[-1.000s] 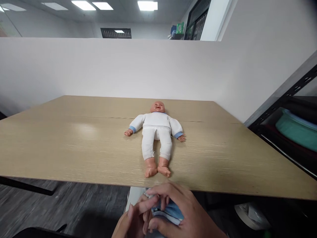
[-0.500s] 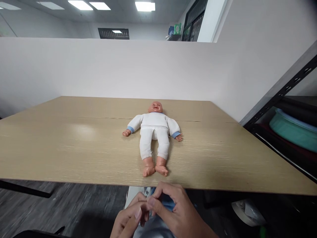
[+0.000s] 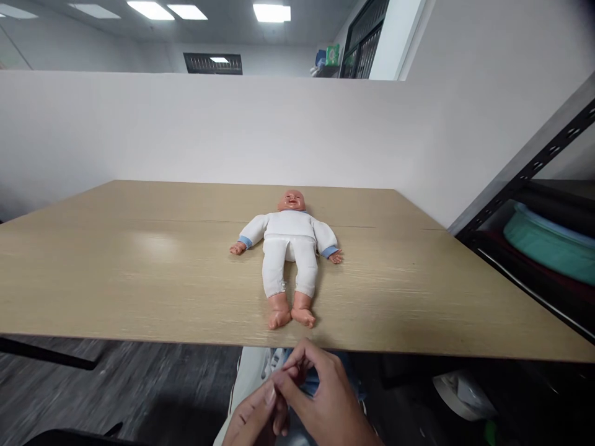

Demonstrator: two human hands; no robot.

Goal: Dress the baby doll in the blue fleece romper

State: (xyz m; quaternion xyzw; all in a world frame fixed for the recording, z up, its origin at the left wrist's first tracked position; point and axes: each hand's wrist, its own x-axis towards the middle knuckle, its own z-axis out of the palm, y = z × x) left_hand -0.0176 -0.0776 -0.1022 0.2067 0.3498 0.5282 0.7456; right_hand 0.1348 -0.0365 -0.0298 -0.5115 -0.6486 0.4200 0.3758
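Observation:
A baby doll [image 3: 292,248] in a white suit with blue cuffs lies on its back on the wooden table [image 3: 139,279], feet toward me and arms spread. Below the table's front edge, over my lap, my left hand [image 3: 258,412] and my right hand [image 3: 320,393] meet at the fingertips. Both have bent, closed fingers pressed against each other. Whether anything small sits between them is hidden. Neither hand touches the doll; its feet are the part closest to them.
On the right stands a black metal shelf [image 3: 525,167] with a teal folded item [image 3: 548,241] on it. A white partition [image 3: 232,124] rises behind the table. Under the table at right is a pale round container [image 3: 460,396] with clear plastic.
My left hand has shifted a little to the right and down, and its fingers tuck closer to my right hand. The doll lies as before.

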